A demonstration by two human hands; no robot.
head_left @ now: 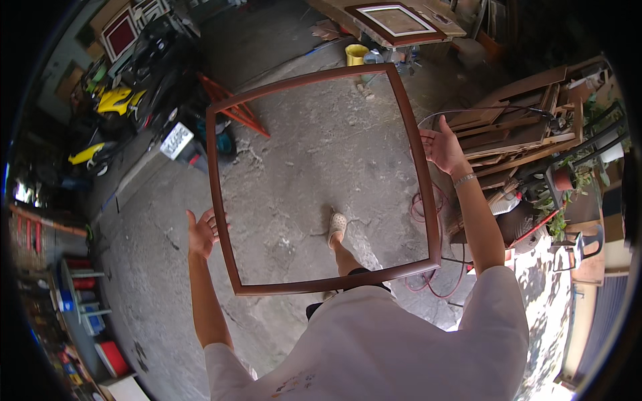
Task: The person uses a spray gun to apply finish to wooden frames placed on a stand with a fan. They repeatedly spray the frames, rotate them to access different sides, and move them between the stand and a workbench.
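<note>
As a brown frame (215,174) spans the air before a person's waist, the left hand (204,234) and right hand (441,147) flank it, thumbs apart from fingers, some fingertips hidden behind its sides. Whether its near edge touches the white shirt (401,347) cannot be told. One clog (338,226) shows through the opening; the other foot is hard to make out. Beneath lies rough concrete floor (287,154), motorbikes (117,100) in shadow at left, piled wood (515,127) at right.

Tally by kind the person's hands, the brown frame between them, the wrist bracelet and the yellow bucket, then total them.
Hands: 2 (left hand, right hand)
Brown frame: 1
Wrist bracelet: 1
Yellow bucket: 1
Total: 5
</note>
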